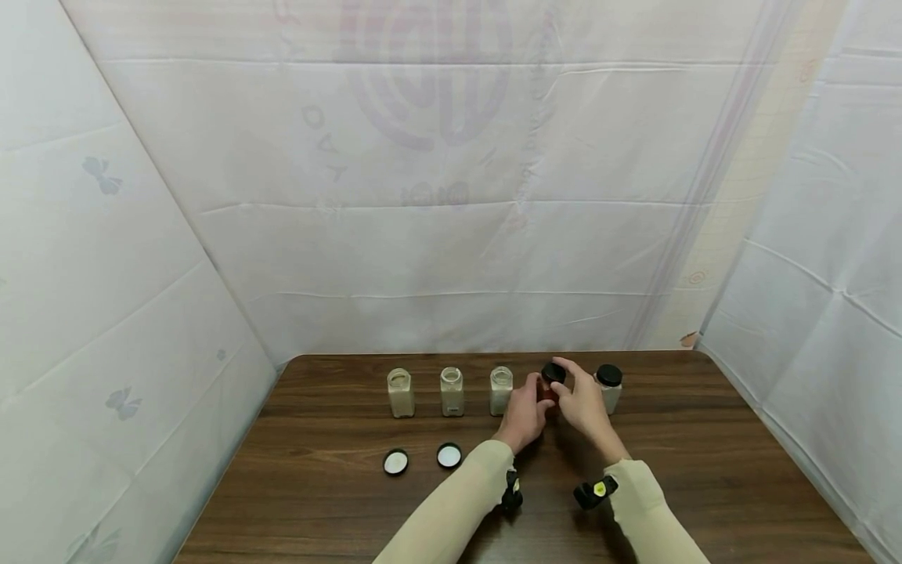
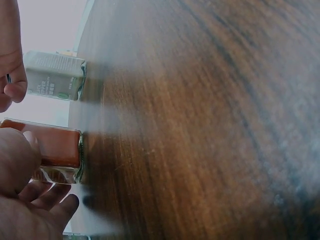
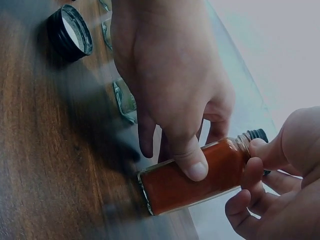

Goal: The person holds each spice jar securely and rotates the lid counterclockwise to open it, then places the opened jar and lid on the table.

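Note:
A square glass jar of red powder (image 3: 200, 172) stands on the table, the fourth in a row. My left hand (image 1: 523, 411) grips its body, thumb on the near face in the right wrist view. My right hand (image 1: 583, 403) holds the black lid (image 1: 553, 371) at the jar's neck, thumb and fingers curled about it. In the right wrist view, threads of the glass neck show below the lid (image 3: 257, 135). Just right of this jar is a jar of pale contents (image 1: 610, 398) with its black lid on.
Three open glass jars of pale powder, the nearest one (image 1: 501, 392) beside my left hand, line the left. Two black lids with white liners, one at left (image 1: 395, 462) and another (image 1: 449, 456), lie in front. White sheeting (image 1: 451, 258) hangs behind the wooden table (image 1: 317, 501).

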A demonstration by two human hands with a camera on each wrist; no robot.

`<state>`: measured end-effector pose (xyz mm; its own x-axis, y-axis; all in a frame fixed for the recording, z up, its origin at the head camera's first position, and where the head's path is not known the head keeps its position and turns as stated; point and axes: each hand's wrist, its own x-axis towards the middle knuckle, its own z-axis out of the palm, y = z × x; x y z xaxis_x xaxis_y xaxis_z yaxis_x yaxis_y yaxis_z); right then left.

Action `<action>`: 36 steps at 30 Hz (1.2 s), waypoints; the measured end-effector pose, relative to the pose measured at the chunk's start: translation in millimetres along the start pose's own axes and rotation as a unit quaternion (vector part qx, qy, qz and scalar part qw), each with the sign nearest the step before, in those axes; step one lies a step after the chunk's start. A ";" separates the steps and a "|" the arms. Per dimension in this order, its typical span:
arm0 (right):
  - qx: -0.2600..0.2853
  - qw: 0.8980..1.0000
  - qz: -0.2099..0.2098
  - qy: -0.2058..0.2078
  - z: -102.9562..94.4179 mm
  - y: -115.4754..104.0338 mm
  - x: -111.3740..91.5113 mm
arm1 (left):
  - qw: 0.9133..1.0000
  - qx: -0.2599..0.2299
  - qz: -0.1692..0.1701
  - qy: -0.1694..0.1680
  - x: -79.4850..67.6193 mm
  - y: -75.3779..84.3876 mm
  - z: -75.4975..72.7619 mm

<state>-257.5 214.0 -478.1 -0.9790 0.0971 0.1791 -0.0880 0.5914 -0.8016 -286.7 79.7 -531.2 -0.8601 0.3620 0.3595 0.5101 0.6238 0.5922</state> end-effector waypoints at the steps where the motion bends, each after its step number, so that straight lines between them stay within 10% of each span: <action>1: 0.000 1.000 0.000 0.000 -0.1 -0.1 -0.1 | 1.000 0.001 0.000 0.000 -0.1 0.4 -0.3; 36: -0.017 0.999 -0.026 -0.010 -3.3 2.4 1.8 | 1.000 -0.007 -0.004 -0.005 -1.7 2.4 -2.9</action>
<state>-258.8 218.3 -477.8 -0.9770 0.0491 0.2077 -0.1327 0.6222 -0.7715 -284.0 78.6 -528.4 -0.8639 0.3643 0.3478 0.5036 0.6170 0.6047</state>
